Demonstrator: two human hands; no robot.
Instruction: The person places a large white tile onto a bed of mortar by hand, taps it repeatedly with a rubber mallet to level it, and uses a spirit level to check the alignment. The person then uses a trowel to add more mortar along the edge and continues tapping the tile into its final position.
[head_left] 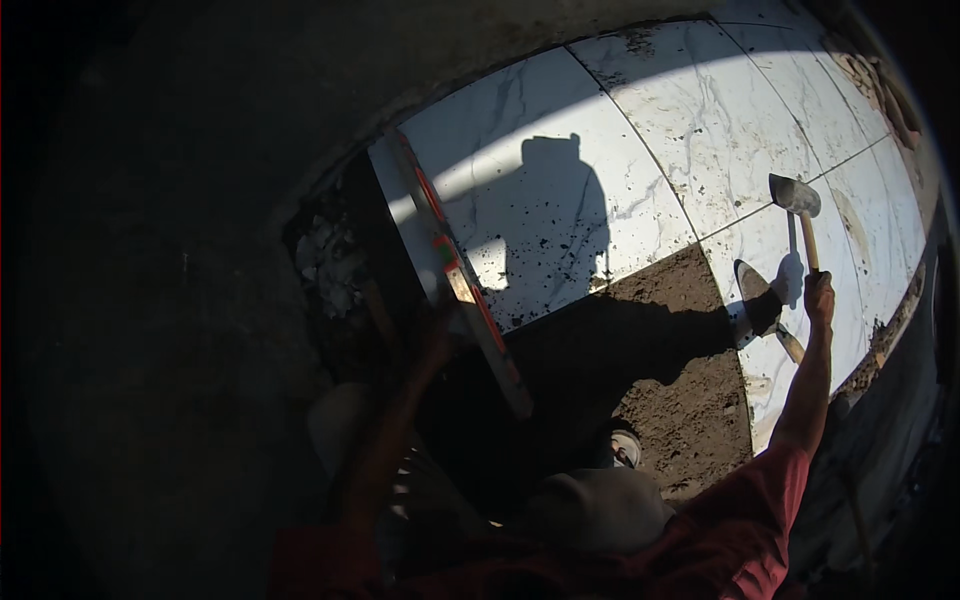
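Note:
My right hand (819, 298) is closed around the wooden handle of a mallet (797, 196). Its dark, rounded head is over the white marbled tiles (690, 120) and casts a shadow there. Below and left of it, a pointed trowel (757, 300) lies on a tile, partly in shadow. A long spirit level (462, 285) with red edges rests along the left side of the nearest tile, its near end reaching over the dark soil. Beside the level, my left hand (441, 332) is in deep shade; its fingers are too dark to read, and whether it touches the level is unclear.
Bare brown soil or mortar bed (690, 400) fills the gap between the tiles and my knees. Pale rubble (330, 265) lies left of the level. Crumbs of dirt dot the tiles. A dark wall or ledge (200, 150) takes up the left side.

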